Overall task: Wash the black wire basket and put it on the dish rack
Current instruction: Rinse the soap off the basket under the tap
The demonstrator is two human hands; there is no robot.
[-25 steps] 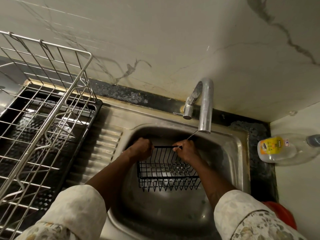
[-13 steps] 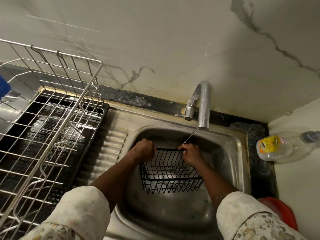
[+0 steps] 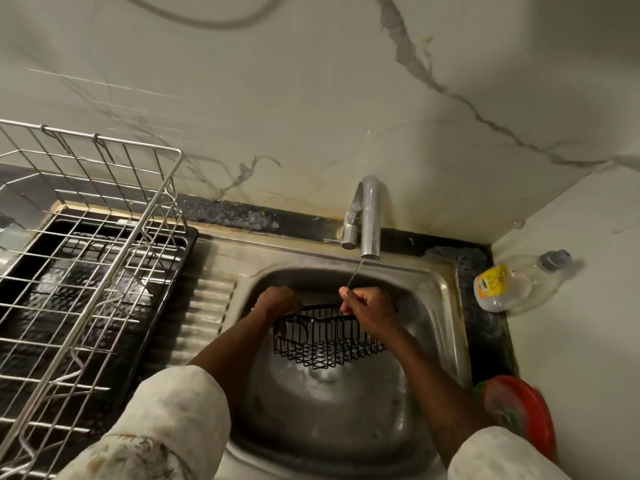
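The left hand (image 3: 277, 301) and right hand (image 3: 367, 311) grasped the black wire basket (image 3: 329, 344) by its rim, inside the sink (image 3: 429, 327), below the faucet (image 3: 370, 220) at twelve o'clock. Turning it slowly would probably rinse every wire.

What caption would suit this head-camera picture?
Left hand and right hand hold the black wire basket under the running tap in the sink.

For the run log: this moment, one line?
rinse | left hand, right hand grip black wire basket in sink | tap trickling | dish rack: pending
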